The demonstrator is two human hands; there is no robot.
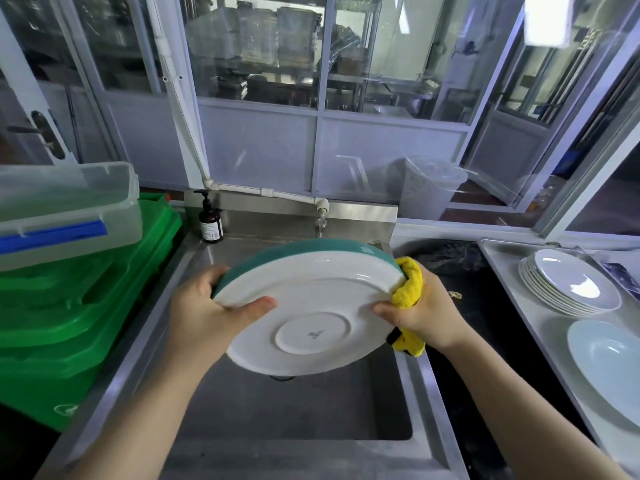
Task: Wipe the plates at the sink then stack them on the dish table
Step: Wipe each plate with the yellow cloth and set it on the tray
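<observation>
Both forearms reach in from the bottom edge over the steel sink (194,258), holding one large plate (311,306) between them above the basin. Its white underside, with the foot ring and a small maker's mark, faces the camera; the glaze along the far rim is teal, and the plate tilts down toward the viewer. At the plate's left edge the left hand (204,313) grips it, thumb lying across the white underside and fingers curled behind the teal rim. Opposite, the right hand (422,313) holds a yellow cloth (408,292) bunched against the right rim, thumb pressed on the underside; the fingers behind the cloth are hidden, probably wrapped round it. On the steel dish table (498,271) to the right stands a stack of white plates (568,282), with a pale blue plate (609,368) lying apart, nearer the camera. Behind the basin a brown pump bottle (210,223) stands left of the tap (320,223). Green crates (86,306) sit to the left under a clear lidded box (65,206)
</observation>
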